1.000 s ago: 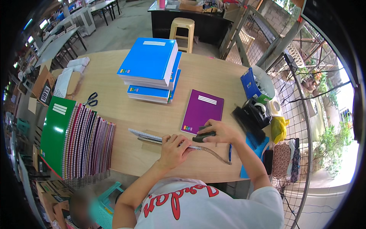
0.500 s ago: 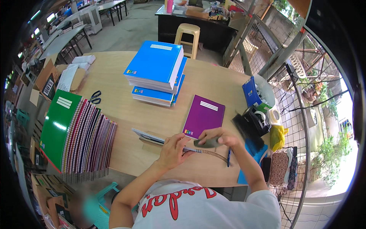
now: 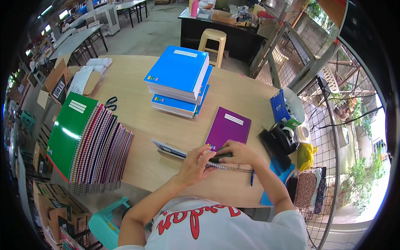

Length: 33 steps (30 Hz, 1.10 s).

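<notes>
Right now both hands meet over a wire spiral point(image 3: 233, 168) lying along the near edge of the table point(image 3: 137, 83). The left hand point(image 3: 196, 165) is curled, fingertips pressing down on the spiral's left end and the notebook point(image 3: 168, 149) it runs into. The right hand point(image 3: 238, 152) is closed around a dark tool point(image 3: 220, 157), held against the spiral just beside the left fingers. A blue pen point(image 3: 252, 178) lies at 4 o'clock from the hands, touching the spiral's right end. At 12 o'clock, just beyond the knuckles, sits a purple notebook point(image 3: 229, 127). Farther off at 11 o'clock stands a blue stack point(image 3: 180, 79). Well apart at 9 o'clock leans a fanned row of spiral books point(image 3: 100, 150) with a green cover point(image 3: 71, 129), scissors point(image 3: 111, 102) behind it.
</notes>
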{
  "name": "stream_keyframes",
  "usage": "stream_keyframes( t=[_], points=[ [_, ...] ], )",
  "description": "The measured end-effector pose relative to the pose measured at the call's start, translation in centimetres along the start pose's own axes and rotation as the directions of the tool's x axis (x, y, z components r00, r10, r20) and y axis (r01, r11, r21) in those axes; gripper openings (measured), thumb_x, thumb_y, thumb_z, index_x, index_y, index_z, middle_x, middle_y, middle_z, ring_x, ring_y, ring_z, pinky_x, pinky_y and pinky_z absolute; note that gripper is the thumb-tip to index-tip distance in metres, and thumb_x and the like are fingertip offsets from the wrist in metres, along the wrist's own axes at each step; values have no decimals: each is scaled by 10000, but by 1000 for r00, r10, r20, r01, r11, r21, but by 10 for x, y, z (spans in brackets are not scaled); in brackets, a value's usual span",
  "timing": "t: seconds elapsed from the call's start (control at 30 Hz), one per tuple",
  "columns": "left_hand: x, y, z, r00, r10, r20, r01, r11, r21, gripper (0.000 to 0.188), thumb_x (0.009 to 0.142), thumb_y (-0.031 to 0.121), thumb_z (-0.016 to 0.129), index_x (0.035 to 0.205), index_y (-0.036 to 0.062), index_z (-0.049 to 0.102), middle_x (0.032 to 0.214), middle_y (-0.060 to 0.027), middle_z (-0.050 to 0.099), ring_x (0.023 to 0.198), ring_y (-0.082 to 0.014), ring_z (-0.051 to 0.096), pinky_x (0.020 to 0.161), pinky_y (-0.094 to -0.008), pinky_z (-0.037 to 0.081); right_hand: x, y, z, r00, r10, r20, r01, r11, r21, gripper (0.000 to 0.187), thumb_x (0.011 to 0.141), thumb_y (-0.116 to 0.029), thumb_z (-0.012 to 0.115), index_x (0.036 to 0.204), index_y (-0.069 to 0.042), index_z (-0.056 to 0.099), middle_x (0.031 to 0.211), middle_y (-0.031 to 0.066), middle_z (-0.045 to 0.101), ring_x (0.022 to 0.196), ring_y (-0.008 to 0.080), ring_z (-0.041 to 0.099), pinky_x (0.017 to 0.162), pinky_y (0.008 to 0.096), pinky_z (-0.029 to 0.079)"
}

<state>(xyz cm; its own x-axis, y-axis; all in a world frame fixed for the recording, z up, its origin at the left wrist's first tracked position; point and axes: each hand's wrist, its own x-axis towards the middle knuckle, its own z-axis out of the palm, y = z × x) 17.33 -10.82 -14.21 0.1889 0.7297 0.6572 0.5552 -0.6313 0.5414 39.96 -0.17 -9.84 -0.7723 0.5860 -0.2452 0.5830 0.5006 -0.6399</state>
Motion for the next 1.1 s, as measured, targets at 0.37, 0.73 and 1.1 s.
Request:
stream_keyframes(
  t=[0.37, 0.73, 1.1],
  points=[
    [-1, -3, 1, 998, 0, -59, -3, 999, -54, 780, 691, 198, 874, 1355, 137, 471, 1372, -142, 473, 1035, -294, 588, 922, -445, 457, 13, 3, 11, 985, -165, -54, 173, 933, 315, 421, 825, -352, 728, 1182, -129, 752, 1152, 151, 668, 1075, 286, 618, 935, 404, 492],
    [-10, -25, -44, 993, -114, 14, 102, 933, 345, 312, 749, 369, 803, 925, 184, 624, 937, 15, 581, 923, -218, 566, 901, -449, 326, 28, 15, 20, 996, -86, -24, 89, 940, 329, 529, 841, -458, 708, 1250, -122, 714, 1090, 144, 651, 1081, 285, 615, 952, 386, 483],
    [-13, -31, -44, 995, -99, -11, 98, 956, 278, 613, 773, 409, 801, 1260, 166, 519, 1145, -16, 628, 1032, -213, 595, 910, -447, 321, 50, -20, 10, 997, 4, -77, -27, 952, -303, 571, 834, -509, 703, 1220, -87, 718, 1149, 155, 664, 1035, 288, 661, 906, 400, 517]
  ],
)
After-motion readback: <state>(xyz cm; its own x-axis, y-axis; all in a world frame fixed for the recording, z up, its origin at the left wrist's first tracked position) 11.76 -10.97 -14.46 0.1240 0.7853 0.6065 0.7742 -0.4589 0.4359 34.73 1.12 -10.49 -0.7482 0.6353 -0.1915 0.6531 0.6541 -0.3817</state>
